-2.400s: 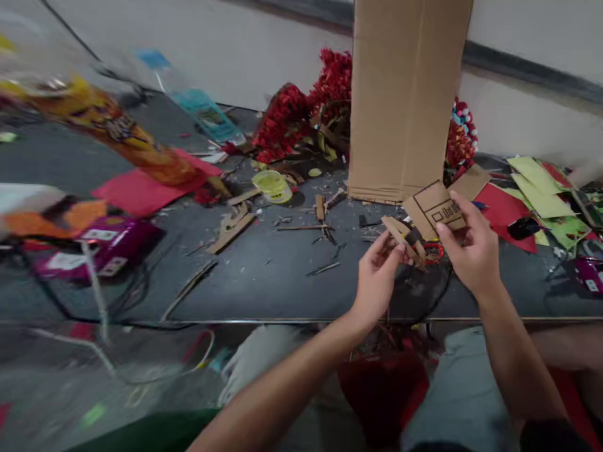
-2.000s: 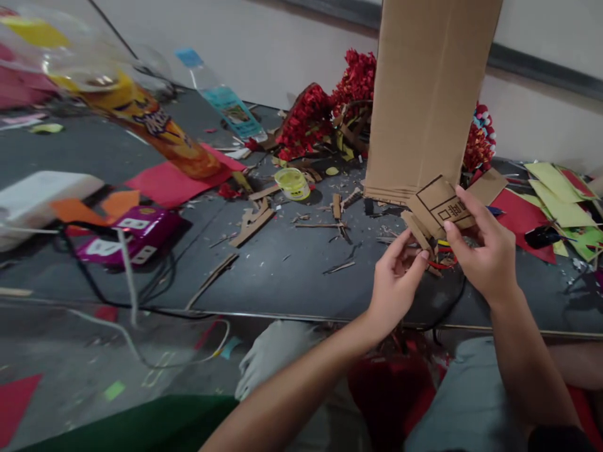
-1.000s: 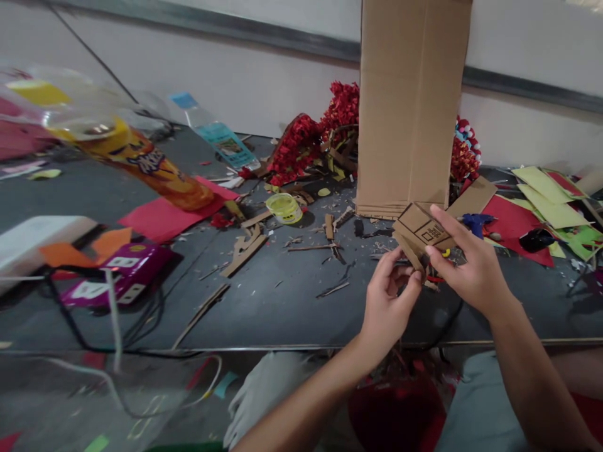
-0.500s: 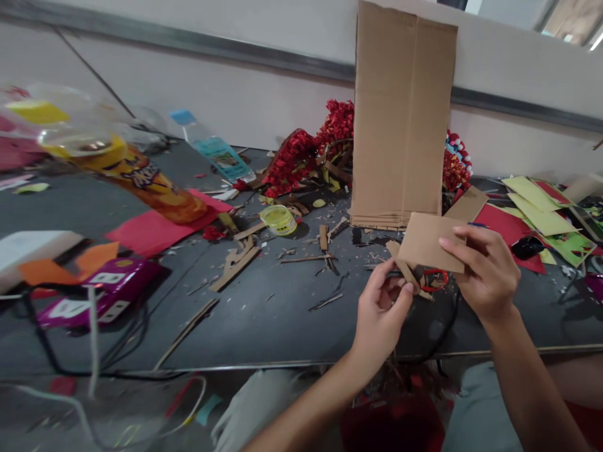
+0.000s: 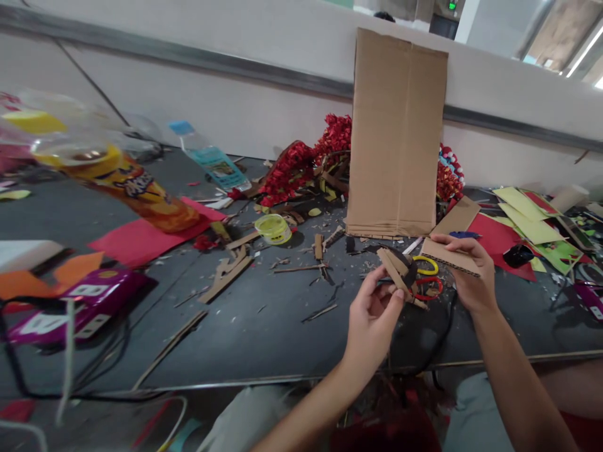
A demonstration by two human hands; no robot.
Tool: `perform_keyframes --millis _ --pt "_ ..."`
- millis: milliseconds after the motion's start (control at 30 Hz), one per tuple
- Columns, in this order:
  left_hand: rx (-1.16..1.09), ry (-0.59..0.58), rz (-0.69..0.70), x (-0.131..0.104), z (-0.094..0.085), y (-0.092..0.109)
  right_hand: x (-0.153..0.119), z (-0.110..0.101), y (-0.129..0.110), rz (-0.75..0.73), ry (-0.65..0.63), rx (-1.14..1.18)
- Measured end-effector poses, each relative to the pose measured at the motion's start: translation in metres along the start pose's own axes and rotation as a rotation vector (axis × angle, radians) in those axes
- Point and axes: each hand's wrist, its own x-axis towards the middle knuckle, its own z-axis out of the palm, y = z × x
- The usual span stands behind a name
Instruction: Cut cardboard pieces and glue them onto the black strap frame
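My left hand point(image 5: 377, 307) pinches a narrow cardboard strip point(image 5: 394, 269) between thumb and fingers, above the table. To its right, my right hand point(image 5: 471, 282) grips a small flat cardboard piece point(image 5: 455, 257), tilted so that its corrugated edge faces me. Scissors with one yellow and one red handle loop point(image 5: 426, 267) show between the two hands; their blades are partly hidden behind the strip. A tall cardboard panel point(image 5: 398, 138) stands upright just beyond my hands, against the wall.
A drink bottle point(image 5: 141, 194) and a blue-capped bottle point(image 5: 217, 163) stand at the left. Near them are a yellow-lidded tub point(image 5: 273, 229) and a purple power strip point(image 5: 80, 304). Cardboard scraps litter the dark table point(image 5: 264, 342). Coloured paper point(image 5: 532, 216) lies at the right.
My right hand has lowered and tilted the cardboard piece away from the strip, so its edge now shows. More of the scissors is visible. The view has shifted slightly.
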Motion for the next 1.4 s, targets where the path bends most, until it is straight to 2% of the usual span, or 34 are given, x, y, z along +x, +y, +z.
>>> perform_keyframes --millis 167,367,533,633,867,967,1100,1400 --pt "-0.010 0.001 0.015 -0.001 -0.001 -0.002 0.001 -0.006 -0.009 -0.015 0.015 -0.250" --pt "0.007 -0.004 -0.001 -0.002 -0.004 -0.007 0.003 -0.021 -0.034 -0.096 -0.127 -0.575" --pt "0.003 -0.046 0.012 -0.005 -0.002 -0.009 0.008 -0.024 -0.047 -0.066 -0.215 -0.567" --pt "0.019 -0.063 0.008 -0.006 -0.002 -0.009 0.011 -0.021 -0.051 -0.106 -0.245 -0.675" --pt "0.021 -0.058 -0.003 -0.009 -0.002 -0.011 0.010 -0.009 -0.060 -0.157 -0.223 -0.739" --pt "0.016 -0.064 0.022 -0.010 -0.001 -0.012 0.010 -0.007 -0.064 -0.221 -0.259 -0.811" --pt "0.006 -0.067 0.041 -0.012 -0.001 -0.011 0.011 -0.005 -0.066 -0.300 -0.243 -0.866" --pt "0.013 -0.082 0.001 -0.011 0.000 -0.007 0.010 0.004 -0.066 -0.331 -0.283 -0.887"
